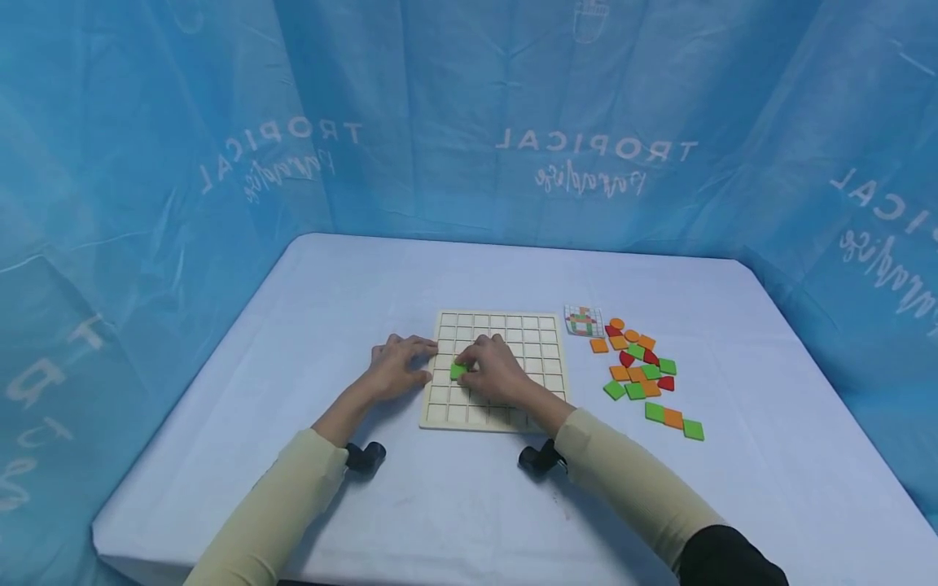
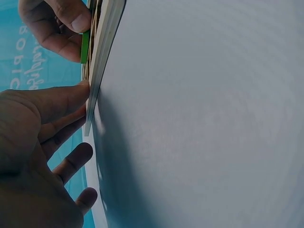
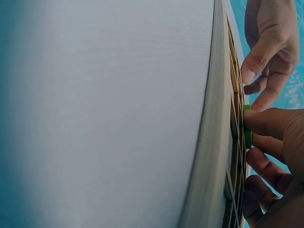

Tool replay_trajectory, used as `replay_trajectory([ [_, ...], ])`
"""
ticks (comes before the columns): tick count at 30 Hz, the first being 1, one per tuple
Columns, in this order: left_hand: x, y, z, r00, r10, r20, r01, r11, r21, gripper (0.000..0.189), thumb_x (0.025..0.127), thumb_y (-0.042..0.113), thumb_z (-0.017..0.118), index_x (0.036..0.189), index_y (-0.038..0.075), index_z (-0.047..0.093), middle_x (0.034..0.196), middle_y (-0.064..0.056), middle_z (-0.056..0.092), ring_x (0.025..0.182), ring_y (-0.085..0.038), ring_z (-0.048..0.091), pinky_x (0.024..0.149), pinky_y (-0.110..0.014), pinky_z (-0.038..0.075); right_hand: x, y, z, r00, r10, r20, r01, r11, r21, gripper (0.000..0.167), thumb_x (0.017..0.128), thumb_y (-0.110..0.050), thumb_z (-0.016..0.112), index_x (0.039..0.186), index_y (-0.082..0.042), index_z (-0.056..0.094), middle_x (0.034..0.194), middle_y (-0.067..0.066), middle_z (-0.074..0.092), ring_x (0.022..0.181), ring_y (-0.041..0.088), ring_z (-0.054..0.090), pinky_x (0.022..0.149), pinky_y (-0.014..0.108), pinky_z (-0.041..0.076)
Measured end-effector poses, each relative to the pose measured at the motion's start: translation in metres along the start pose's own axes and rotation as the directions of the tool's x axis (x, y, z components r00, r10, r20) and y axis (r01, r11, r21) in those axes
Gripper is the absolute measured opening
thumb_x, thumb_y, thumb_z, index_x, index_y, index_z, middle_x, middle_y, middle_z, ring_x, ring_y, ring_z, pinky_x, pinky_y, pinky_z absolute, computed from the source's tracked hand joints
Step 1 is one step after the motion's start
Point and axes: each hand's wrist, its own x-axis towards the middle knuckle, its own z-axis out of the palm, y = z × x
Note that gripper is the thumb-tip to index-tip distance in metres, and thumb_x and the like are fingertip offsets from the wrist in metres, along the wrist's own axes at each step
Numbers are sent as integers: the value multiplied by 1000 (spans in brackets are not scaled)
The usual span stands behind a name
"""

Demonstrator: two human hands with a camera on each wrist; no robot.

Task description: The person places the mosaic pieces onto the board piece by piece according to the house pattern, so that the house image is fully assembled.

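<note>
My right hand [image 1: 496, 373] pinches a green square tile [image 1: 458, 372] between thumb and fingers. The tile is at the left part of a pale wooden grid board [image 1: 541, 347], and in the right wrist view the green tile [image 3: 248, 137] stands tilted or on edge against the grid. At the board's left edge, my left hand [image 1: 396, 366] rests with its fingers loosely extended. The left wrist view shows its thumb [image 2: 71, 97] touching the board's rim [image 2: 102, 52], other fingers spread apart.
Right of the board lies a pattern card [image 1: 584, 321] with a coloured figure. Beside it are scattered loose pieces: orange squares [image 1: 599, 346], orange circles, red pieces [image 1: 666, 383] and green squares [image 1: 693, 430]. A white cloth [image 1: 469, 496] covers the table; blue printed curtains [image 1: 440, 122] hang around it.
</note>
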Motion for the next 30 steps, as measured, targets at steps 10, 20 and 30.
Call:
replay_trajectory([
  [10, 0, 3, 1, 1000, -13, -1, 13, 1000, 11, 42, 87, 15, 70, 128, 6, 62, 136, -6, 54, 109, -27, 43, 92, -52, 24, -7, 1, -1, 1000, -11, 10, 11, 1000, 19, 25, 82, -22, 75, 105, -14, 73, 98, 0, 58, 85, 17, 42, 72, 31, 35],
  [20, 0, 3, 2, 1000, -27, -3, 27, 1000, 4, 43, 87, 15, 71, 128, 7, 62, 136, -5, 54, 108, -25, 43, 93, -52, 24, -6, 2, 1, 1000, -1, 17, 1, 1000, -4, 26, 82, -24, 75, 106, -14, 73, 96, -1, 58, 86, 17, 43, 74, 31, 36],
  [30, 2, 2, 4, 999, -36, 0, 36, 999, 5, 43, 87, 15, 70, 128, 6, 61, 137, -6, 53, 108, -25, 43, 93, -51, 23, -9, 0, 1, 1000, -14, 1, 14, 1000, -26, 28, 81, -25, 77, 106, -14, 73, 96, -2, 58, 88, 17, 44, 76, 32, 37],
])
